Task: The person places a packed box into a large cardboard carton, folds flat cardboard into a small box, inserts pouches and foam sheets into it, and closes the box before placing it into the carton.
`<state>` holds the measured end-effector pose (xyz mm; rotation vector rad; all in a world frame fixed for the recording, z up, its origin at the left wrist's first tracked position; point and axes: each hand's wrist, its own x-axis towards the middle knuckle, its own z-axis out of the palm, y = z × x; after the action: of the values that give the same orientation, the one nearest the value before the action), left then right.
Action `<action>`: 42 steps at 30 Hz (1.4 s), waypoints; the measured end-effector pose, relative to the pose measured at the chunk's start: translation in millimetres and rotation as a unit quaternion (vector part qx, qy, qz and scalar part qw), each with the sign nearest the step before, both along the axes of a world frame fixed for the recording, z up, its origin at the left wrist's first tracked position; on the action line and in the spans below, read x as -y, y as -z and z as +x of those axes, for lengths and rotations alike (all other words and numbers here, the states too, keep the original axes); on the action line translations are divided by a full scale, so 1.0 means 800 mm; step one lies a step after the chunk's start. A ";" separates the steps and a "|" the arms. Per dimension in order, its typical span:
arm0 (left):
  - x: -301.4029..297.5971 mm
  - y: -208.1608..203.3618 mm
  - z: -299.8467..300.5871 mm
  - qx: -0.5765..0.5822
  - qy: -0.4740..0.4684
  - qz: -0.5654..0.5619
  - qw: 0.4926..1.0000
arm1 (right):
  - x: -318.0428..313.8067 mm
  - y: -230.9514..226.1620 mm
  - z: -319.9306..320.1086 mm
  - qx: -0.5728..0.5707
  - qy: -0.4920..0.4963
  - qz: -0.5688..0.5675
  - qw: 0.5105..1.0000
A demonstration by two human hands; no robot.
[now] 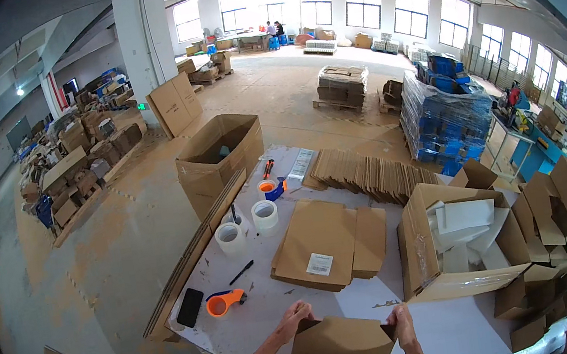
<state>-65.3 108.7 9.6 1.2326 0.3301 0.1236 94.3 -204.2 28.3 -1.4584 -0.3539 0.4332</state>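
A brown cardboard box (pixel 341 351) stands at the near edge of the table, close to my body, and looks partly folded. My left hand (pixel 295 319) grips its upper left corner, fingers bent over the edge. At the upper right corner my right hand (pixel 402 321) pinches the cardboard the same way. The box's underside and inside are hidden. Just beyond lies a stack of flat cartons (pixel 314 241), with a white label (pixel 320 264) on top. Left of that stack are a black pen (pixel 241 273), an orange tape dispenser (pixel 223 303) and a black phone (pixel 191 307).
Clear tape rolls (pixel 230 238), a blue-orange dispenser (pixel 272 190) and a cutter (pixel 268 169) lie on the white table (pixel 457 330). A row of folded cardboard (pixel 370 173) runs along the back. Right stands a carton (pixel 418 259) of white pieces; a tall carton (pixel 200 178) stands beyond.
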 end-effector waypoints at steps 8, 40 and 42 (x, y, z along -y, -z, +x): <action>-0.015 -0.010 -0.011 0.052 0.089 -0.147 0.984 | 0.011 -0.008 -0.031 0.006 -0.072 -0.015 0.997; 0.010 -0.032 -0.018 -0.031 0.218 0.113 0.969 | 0.014 -0.050 -0.057 0.220 -0.287 -0.306 0.881; 0.012 -0.022 -0.024 -0.047 0.199 0.077 0.976 | 0.012 -0.067 -0.076 0.017 -0.169 -0.164 0.972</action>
<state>-84.5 99.0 27.4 1.4383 0.1520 -0.2602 33.6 -213.5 81.5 -1.7351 -0.5834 0.7685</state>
